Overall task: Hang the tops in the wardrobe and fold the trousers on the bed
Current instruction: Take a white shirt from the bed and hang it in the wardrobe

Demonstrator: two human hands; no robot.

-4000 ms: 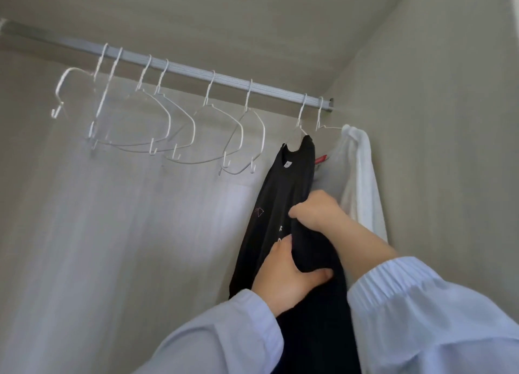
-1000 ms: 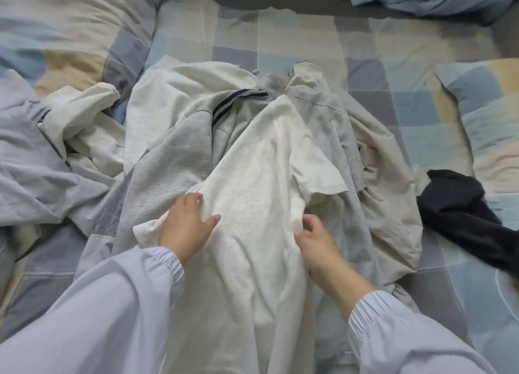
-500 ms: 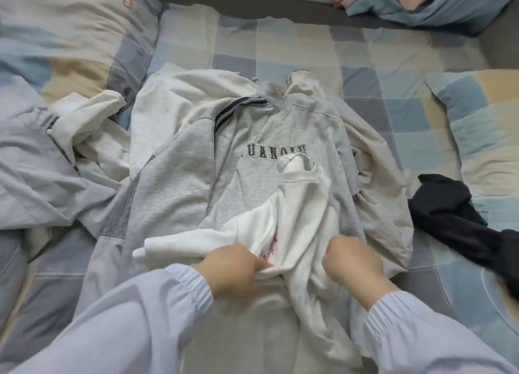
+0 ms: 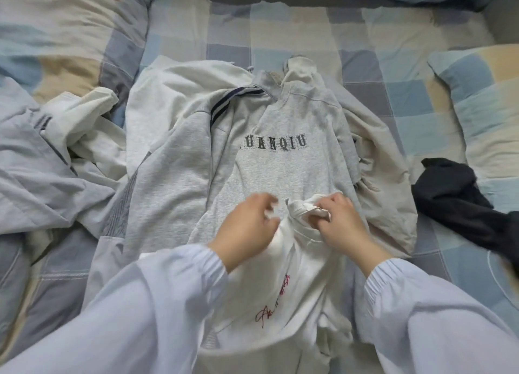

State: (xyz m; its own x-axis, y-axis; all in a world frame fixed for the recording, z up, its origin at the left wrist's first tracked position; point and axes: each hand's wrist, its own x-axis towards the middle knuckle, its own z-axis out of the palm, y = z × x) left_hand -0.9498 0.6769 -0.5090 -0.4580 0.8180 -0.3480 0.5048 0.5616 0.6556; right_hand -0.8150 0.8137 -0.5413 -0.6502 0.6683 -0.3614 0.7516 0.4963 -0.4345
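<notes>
1. Where the pile sits mid-bed [image 4: 280, 17], I count one white top [image 4: 283, 283], one grey sweatshirt [image 4: 283, 171], one grey jacket [image 4: 174, 177] with a dark stripe, one cream garment [image 4: 387, 194], one black garment [image 4: 460, 202] and one pale blue garment [image 4: 36, 171]; a further off-white piece [image 4: 84, 121] lies crumpled at the left.
2. Two hands are in view, both in light blue sleeves with gathered cuffs.
3. The white top lies nearest the person, over the lower part of the sweatshirt – its upper edge is bunched between the hands.
4. The right hand [image 4: 339, 225] pinches a fold of that edge, fingers curled round it.
5. The left hand [image 4: 247, 227] is blurred; its fingers curl at the top's edge, but whether they grip it I cannot tell.
6. The white top is soft knit with red handwritten script on its front.
7. The sweatshirt is flecked grey fleece with dark block letters across the chest.
8. The black garment lies apart at the right, beside a pillow [image 4: 483, 98].
9. The bedding is checked in blue, grey and beige – two pillows, one on each side.
</notes>
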